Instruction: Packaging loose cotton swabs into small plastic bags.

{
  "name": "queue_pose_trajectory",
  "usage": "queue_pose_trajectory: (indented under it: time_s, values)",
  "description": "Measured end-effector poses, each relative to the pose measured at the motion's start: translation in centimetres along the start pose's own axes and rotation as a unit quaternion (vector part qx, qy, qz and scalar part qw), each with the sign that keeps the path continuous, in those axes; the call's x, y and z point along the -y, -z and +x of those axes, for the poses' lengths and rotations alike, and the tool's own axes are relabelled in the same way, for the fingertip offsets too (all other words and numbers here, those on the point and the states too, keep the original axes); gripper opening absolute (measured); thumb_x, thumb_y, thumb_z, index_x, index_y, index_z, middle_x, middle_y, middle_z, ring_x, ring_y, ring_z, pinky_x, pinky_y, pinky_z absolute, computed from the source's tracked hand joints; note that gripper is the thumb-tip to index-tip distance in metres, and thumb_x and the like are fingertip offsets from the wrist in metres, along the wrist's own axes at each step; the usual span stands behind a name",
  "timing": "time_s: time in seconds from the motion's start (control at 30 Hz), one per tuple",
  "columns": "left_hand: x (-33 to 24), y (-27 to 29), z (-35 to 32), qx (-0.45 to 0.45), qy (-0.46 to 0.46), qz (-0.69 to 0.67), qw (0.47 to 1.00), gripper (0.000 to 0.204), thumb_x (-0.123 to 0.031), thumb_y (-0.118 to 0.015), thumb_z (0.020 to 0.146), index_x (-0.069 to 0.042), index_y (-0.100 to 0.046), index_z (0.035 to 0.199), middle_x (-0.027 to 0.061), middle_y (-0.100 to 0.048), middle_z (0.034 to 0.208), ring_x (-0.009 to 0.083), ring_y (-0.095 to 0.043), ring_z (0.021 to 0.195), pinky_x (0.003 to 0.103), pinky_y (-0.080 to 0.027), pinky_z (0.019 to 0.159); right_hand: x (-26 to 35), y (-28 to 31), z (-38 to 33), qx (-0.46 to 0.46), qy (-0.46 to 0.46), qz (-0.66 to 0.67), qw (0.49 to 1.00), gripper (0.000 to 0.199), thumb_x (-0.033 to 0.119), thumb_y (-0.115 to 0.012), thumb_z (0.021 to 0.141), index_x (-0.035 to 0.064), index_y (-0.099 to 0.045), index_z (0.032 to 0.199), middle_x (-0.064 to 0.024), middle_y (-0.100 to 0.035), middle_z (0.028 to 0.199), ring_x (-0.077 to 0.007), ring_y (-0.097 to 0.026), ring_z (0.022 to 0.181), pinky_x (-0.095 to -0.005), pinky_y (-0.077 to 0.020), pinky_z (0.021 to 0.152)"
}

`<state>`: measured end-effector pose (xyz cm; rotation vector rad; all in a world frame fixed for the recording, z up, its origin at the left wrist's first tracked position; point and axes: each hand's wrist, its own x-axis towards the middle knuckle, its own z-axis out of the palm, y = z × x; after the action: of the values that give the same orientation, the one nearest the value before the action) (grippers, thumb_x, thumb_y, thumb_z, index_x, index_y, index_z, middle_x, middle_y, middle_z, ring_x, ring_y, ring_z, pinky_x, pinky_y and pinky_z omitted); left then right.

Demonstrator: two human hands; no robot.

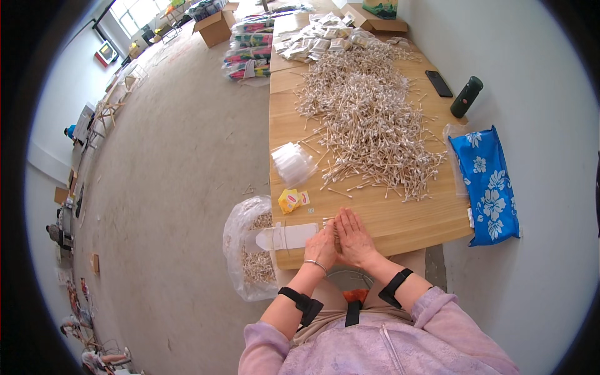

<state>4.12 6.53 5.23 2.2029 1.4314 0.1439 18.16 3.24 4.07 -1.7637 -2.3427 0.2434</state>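
Note:
Both my hands are at the near edge of the wooden table, close together around a small bundle of cotton swabs [337,240]. My left hand [320,247] is closed on the bundle, its fingertips partly hidden. Against the bundle's right side lies my right hand [354,236], flat, with fingers stretched out. Left of them, a white pointed flat piece [290,237] rests on the table with bands across it. Beyond the hands spreads a large heap of loose cotton swabs [375,119].
Clear bags [292,164] and yellow labels [290,200] lie on the table's left side [284,112]. A plastic sack of swabs [234,250] stands below. Along the right are a phone [439,83], a dark bottle [467,97] and a blue flowered package [490,187]. Packed bags [322,39] lie far back.

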Motion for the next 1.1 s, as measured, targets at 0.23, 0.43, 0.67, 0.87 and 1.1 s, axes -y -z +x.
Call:
queue_pose_trajectory:
  time_s: [0.23,0.43,0.67,0.87,1.1]
  values:
    - [-0.3,1.1,-0.2,-0.021,0.021,-0.071,0.997,0.060,-0.009,-0.059,0.082,-0.005,-0.036,0.136,0.0211,-0.065,0.096,0.0406,-0.063,0.085,0.047,-0.050,0.074,0.6,0.0,-0.7,0.000,0.004,0.038,0.999,0.090,0.046,-0.057,0.079,-0.0074,-0.022,0.142,-0.0252,-0.017,0.150,-0.0363,-0.012,0.142,-0.0454,-0.0086,0.117]
    - [-0.9,2.0,0.2,-0.038,0.056,-0.199,0.978,0.045,-0.009,-0.055,0.085,-0.003,-0.048,0.128,0.0170,-0.063,0.102,0.0309,-0.063,0.089,0.040,-0.050,0.075,0.0,-0.4,-0.9,0.008,-0.020,0.017,1.000,0.093,0.051,-0.057,0.081,-0.0072,-0.019,0.143,-0.0249,-0.014,0.151,-0.0358,-0.009,0.143,-0.0450,-0.0073,0.117]
    - [0.3,-1.5,0.4,-0.246,0.021,-0.347,0.905,0.042,-0.009,-0.052,0.089,-0.001,-0.049,0.130,0.0174,-0.053,0.125,0.0271,-0.053,0.113,0.037,-0.044,0.093,1.6,0.5,-0.2,0.026,-0.036,0.046,0.998,0.091,0.049,-0.053,0.084,-0.0105,-0.016,0.142,-0.0285,-0.013,0.150,-0.0394,-0.009,0.142,-0.0466,-0.0075,0.116]
    - [0.9,-1.5,0.8,-0.227,0.013,-0.337,0.914,0.044,-0.008,-0.052,0.088,0.000,-0.048,0.131,0.0174,-0.051,0.128,0.0278,-0.050,0.117,0.038,-0.040,0.096,2.7,-1.1,0.2,0.023,-0.052,0.023,0.998,0.082,0.047,-0.043,0.089,-0.0097,-0.018,0.142,-0.0276,-0.011,0.151,-0.0386,-0.005,0.143,-0.0468,-0.0045,0.116]
    - [4.9,1.5,0.0,-0.229,0.017,-0.311,0.922,0.046,-0.008,-0.053,0.086,0.000,-0.046,0.132,0.0175,-0.049,0.130,0.0286,-0.046,0.121,0.038,-0.037,0.100,7.1,-2.4,2.9,0.000,-0.038,0.045,0.998,0.078,0.042,-0.043,0.090,-0.0115,-0.019,0.141,-0.0285,-0.016,0.150,-0.0397,-0.010,0.142,-0.0474,-0.0056,0.116]
